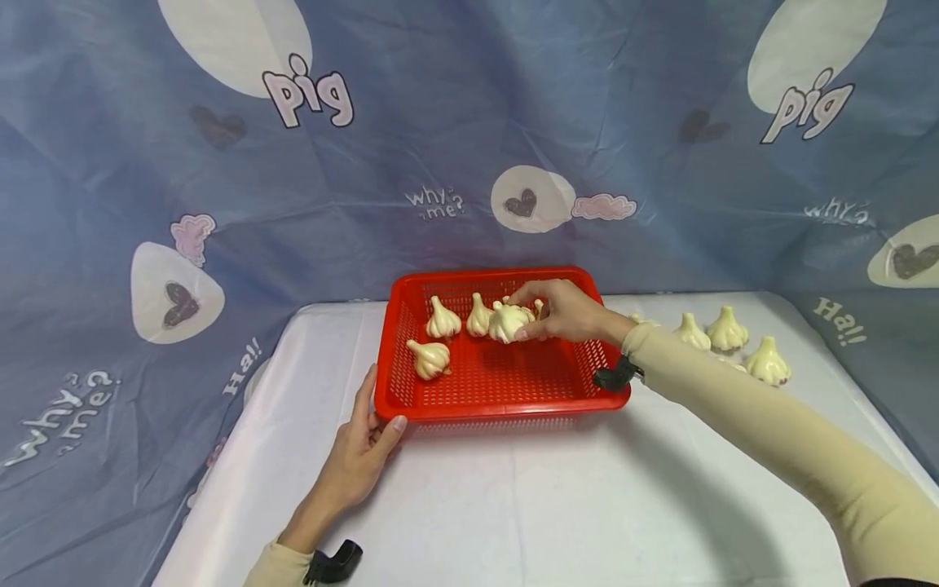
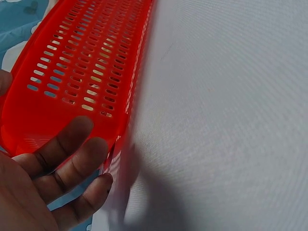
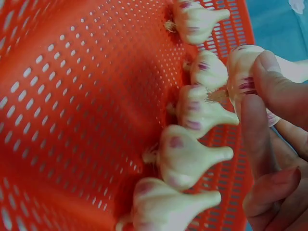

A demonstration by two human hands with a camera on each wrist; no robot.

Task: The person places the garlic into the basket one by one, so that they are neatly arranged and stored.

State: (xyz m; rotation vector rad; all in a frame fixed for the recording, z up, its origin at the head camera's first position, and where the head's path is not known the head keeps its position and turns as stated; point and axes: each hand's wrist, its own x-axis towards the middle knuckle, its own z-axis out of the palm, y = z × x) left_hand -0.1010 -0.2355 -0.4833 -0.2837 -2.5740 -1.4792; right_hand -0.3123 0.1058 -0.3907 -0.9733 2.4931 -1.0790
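Observation:
A red plastic basket (image 1: pixel 506 409) with slotted walls stands on the white table, and several garlic bulbs (image 1: pixel 443 319) are in it. Most sit in a row along its far side; a single bulb (image 1: pixel 429 359) lies near the left wall. Above that row my right hand (image 1: pixel 568 311) pinches another garlic bulb (image 3: pixel 243 72) between thumb and fingers, its stem pointing away in the right wrist view. My left hand (image 1: pixel 355 461) holds the basket's near left corner, thumb at the front rim and index finger along the left side. Its other fingers (image 2: pixel 77 161) are loosely bent beside the corner.
More garlic bulbs (image 1: pixel 768 363) stand on the table right of the basket, partly behind the right forearm. A blue printed cloth (image 1: pixel 440 122) hangs behind the table's back edge. White tabletop (image 1: pixel 550 505) stretches in front of the basket.

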